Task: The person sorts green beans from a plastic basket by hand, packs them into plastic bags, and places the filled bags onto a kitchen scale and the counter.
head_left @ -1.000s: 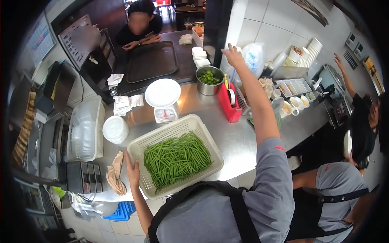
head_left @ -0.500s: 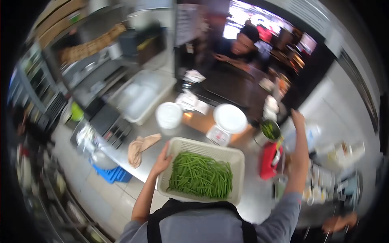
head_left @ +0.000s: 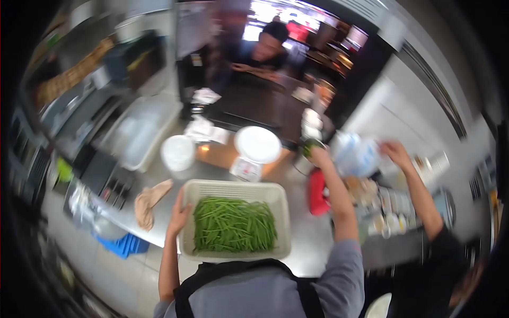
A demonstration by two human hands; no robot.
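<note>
A cream plastic basket (head_left: 237,186) stands on the steel counter in front of me, holding a heap of cut green vegetable stalks (head_left: 236,225). My left hand (head_left: 180,212) grips its left side, fingers along the wall. Stretched forward to the right, my right hand (head_left: 319,157) is at the mouth of a small metal pot (head_left: 303,164) with greens (head_left: 308,148) in it; its fingers are blurred and partly hidden. A white kitchen scale (head_left: 246,169) with a round white pan (head_left: 257,144) stands beyond the basket.
A white tub (head_left: 178,153) and a tan cloth (head_left: 151,204) lie left of the scale. A red container (head_left: 318,192) stands under my right forearm. At right, a co-worker's hand (head_left: 396,152) is beside a plastic bag (head_left: 354,155). Another person (head_left: 268,47) leans at the pass window.
My right hand has moved from beyond the pot back to its mouth. The co-worker's arm has reached in from the right. The view has turned rightward; my left hand remains at the basket.
</note>
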